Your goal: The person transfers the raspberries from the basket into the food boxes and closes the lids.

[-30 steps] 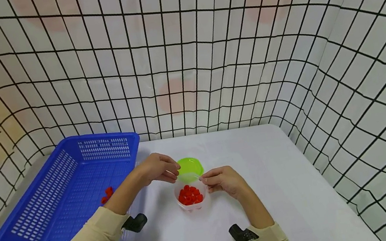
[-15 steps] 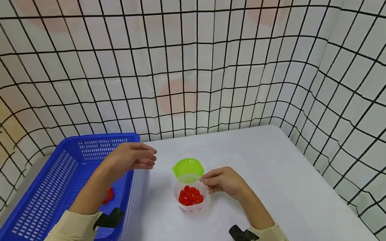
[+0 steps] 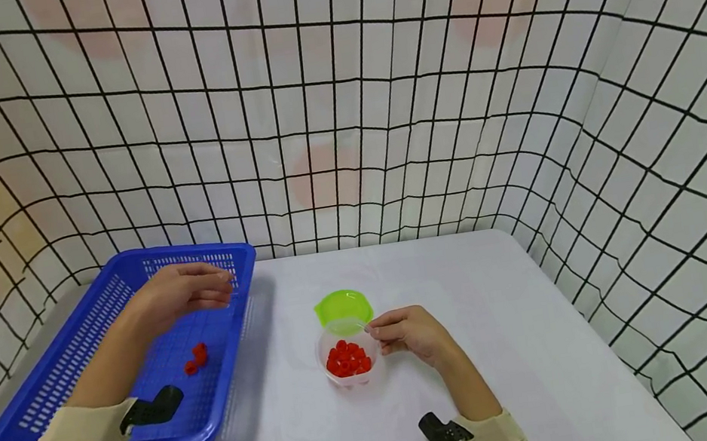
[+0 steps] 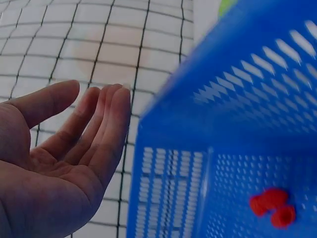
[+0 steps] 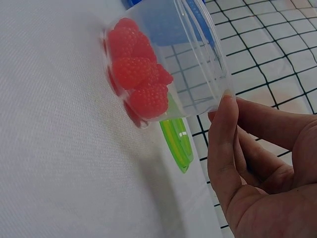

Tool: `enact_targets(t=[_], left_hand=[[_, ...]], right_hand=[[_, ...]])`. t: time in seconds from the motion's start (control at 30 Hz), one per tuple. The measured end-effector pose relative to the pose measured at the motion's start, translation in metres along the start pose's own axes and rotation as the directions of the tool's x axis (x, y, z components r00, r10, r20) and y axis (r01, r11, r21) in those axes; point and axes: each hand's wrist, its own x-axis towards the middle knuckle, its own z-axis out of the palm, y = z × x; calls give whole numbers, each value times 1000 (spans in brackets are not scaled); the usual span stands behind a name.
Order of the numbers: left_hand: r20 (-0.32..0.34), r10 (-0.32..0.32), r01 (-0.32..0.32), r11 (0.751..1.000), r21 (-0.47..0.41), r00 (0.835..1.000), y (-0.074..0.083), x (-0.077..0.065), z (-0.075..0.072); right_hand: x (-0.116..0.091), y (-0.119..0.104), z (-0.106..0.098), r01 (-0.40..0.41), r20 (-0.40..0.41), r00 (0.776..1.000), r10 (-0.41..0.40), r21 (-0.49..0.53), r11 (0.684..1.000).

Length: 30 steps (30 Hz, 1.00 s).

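My left hand [image 3: 184,291] hovers over the blue plastic basket [image 3: 152,433], holding nothing. In the left wrist view its fingers are relaxed and gently bent, palm showing. On the basket floor lie a few red raspberries [image 4: 273,203], below and to the right of that hand in this view. With thumb and fingertips, my right hand [image 3: 411,330] pinches the rim of a clear plastic tub [image 5: 193,79]. Several raspberries [image 5: 136,69] lie heaped in the bottom of the tub, which stands on the white table.
Just behind the tub lies a bright green lid [image 3: 343,306] with a small tab. Black wire mesh [image 3: 380,125] with white sheeting behind it walls in the back and both sides of the white-covered table [image 3: 474,294].
My left hand has left the tub and moved left, over the blue basket, uncovering the raspberries there. The right hand keeps its pinch on the tub's rim.
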Motion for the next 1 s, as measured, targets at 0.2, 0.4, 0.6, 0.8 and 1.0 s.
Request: enact_targets(t=[0.2, 0.4, 0.6, 0.8, 1.0], left_hand=[[-13, -71, 72, 996, 51, 997, -19, -5, -19], [20, -109, 105, 984, 144, 994, -35, -9, -37], [16, -196, 186, 951, 247, 981, -50, -14, -50], [30, -246, 224, 922, 316, 969, -65, -16, -59], [66, -282, 246, 913, 324, 957, -71, -13, -55]], right_hand=[[1, 0, 0, 5, 2, 1000, -5, 6, 1000], [3, 1, 0, 0, 3, 1000, 0, -2, 1000], [3, 2, 1, 0, 0, 1000, 0, 2, 1000], [2, 1, 1, -2, 1, 1000, 2, 1, 1000], [3, 1, 1, -4, -3, 1000, 4, 0, 1000]])
